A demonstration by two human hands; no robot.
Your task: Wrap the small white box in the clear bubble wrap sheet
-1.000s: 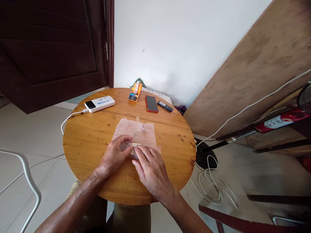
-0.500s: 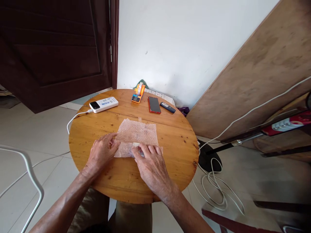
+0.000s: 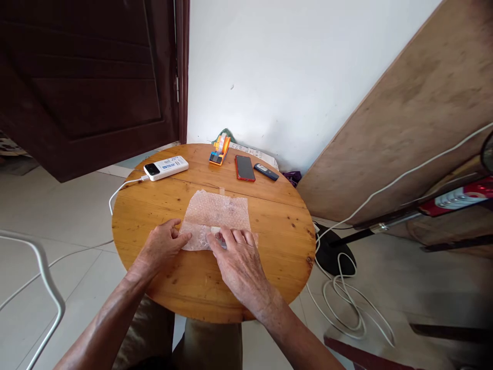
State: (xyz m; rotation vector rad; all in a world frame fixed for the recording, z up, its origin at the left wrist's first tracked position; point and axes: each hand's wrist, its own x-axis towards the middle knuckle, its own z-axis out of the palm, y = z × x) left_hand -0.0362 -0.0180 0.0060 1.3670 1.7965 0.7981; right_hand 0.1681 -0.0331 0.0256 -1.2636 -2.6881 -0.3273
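Note:
A sheet of bubble wrap (image 3: 217, 211) lies flat in the middle of a round wooden table (image 3: 285, 231). My left hand (image 3: 162, 247) grips its near left corner between thumb and fingers. My right hand (image 3: 239, 262) rests flat on the near edge, its fingertips pressing a small pale object (image 3: 214, 229) under or in the wrap. What that object is I cannot make out. A short strip of tape (image 3: 221, 190) sticks to the far edge of the wrap.
At the table's far side lie a white power bank (image 3: 166, 168) with a white cable, an orange tape dispenser (image 3: 219, 150), a red-cased phone (image 3: 245, 168) and a small dark phone (image 3: 266, 172). A wooden board (image 3: 404, 108) leans at the right. Coiled white cable (image 3: 342, 298) lies on the floor.
My left hand slid from the middle of the wrap's near edge out to its left corner. My right hand stayed on the near edge. The view shifted slightly.

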